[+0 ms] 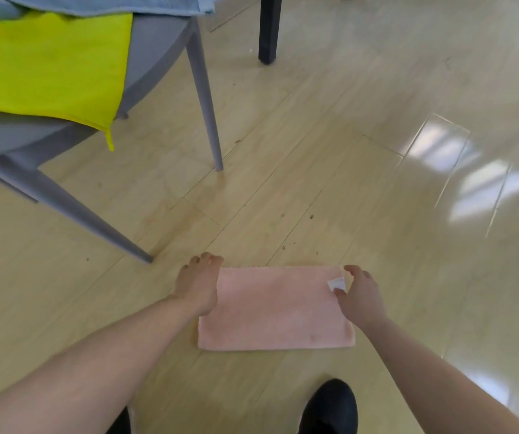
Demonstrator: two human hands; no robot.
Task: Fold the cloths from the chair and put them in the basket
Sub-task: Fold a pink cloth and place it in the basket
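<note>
A pink cloth lies flat on the wooden floor as a folded rectangle, with a small white label at its far right corner. My left hand covers the cloth's far left corner, its fingers curled over the edge. My right hand pinches the far right corner beside the label, between thumb and fingers. On the grey chair at the upper left lie a yellow cloth and, behind it, a blue cloth. No basket is in view.
The chair's grey legs stand on the floor just left of and beyond the pink cloth. A black furniture leg stands at the top centre. My black shoe is at the bottom edge. Bare wooden floor stretches to the right.
</note>
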